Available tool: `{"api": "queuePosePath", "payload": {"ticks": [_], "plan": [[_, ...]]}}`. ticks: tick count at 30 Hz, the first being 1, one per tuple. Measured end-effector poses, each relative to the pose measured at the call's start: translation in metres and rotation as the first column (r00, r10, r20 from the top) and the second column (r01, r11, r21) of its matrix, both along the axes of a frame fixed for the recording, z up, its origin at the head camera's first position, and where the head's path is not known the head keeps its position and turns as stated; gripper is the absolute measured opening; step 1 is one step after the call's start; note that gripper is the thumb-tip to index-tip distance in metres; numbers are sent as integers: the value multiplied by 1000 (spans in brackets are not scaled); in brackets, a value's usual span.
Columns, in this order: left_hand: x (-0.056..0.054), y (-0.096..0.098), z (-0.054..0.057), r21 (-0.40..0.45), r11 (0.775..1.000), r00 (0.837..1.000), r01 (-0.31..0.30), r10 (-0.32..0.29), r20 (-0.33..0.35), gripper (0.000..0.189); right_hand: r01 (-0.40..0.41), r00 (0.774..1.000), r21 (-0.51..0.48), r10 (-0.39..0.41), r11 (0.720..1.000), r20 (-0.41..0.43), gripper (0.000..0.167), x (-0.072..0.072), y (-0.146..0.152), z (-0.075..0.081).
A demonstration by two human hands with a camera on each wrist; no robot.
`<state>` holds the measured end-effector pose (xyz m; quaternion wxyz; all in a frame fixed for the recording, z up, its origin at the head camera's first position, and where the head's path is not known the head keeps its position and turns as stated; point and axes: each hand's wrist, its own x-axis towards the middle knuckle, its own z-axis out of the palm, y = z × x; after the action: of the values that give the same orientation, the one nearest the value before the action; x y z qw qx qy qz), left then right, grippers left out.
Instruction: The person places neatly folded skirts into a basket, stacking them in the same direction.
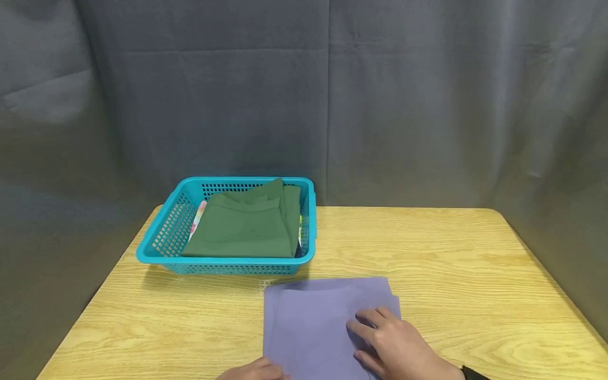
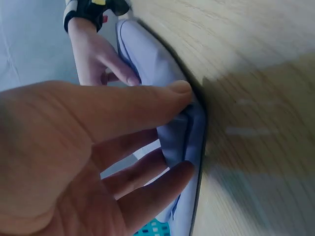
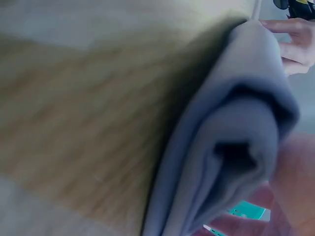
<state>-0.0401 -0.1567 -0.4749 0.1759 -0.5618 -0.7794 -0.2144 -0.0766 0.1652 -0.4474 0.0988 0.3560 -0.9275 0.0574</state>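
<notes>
A folded purple cloth (image 1: 313,327) lies on the table near its front, in layers, with a rounded fold in the right wrist view. My left hand (image 1: 256,371) is at its lower left corner, partly cut off by the frame edge. In the left wrist view the thumb (image 2: 167,98) lies along the cloth's side, with the other fingers apart from it and loosely extended. My right hand (image 1: 396,340) rests on the cloth's right part, fingers spread and slightly bent. Its palm side is blurred in the right wrist view.
A turquoise plastic basket (image 1: 223,260) stands at the back left of the wooden table (image 1: 451,253). Inside lies a folded green cloth (image 1: 242,232), with patterned fabric (image 1: 197,217) showing beside it. A grey curtain (image 1: 404,105) hangs behind and along both sides.
</notes>
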Motion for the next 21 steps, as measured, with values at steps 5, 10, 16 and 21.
{"api": "queuePosePath", "payload": {"ticks": [5,10,16,21], "plan": [[-2,-5,-1,45,999,998,26,-23,-58,18,-7,998,-16,8,1000,65,38,0,1,3],[2,-13,9,-19,1000,928,-10,17,373,20,-43,995,-59,48,997,85,35,-1,7,3],[-12,-27,26,-161,985,937,-53,105,333,30,-82,996,-174,87,981,22,28,-3,24,5],[-22,-42,34,-227,945,801,-234,320,506,38,-22,995,-343,55,939,85,28,-6,45,7]]}}
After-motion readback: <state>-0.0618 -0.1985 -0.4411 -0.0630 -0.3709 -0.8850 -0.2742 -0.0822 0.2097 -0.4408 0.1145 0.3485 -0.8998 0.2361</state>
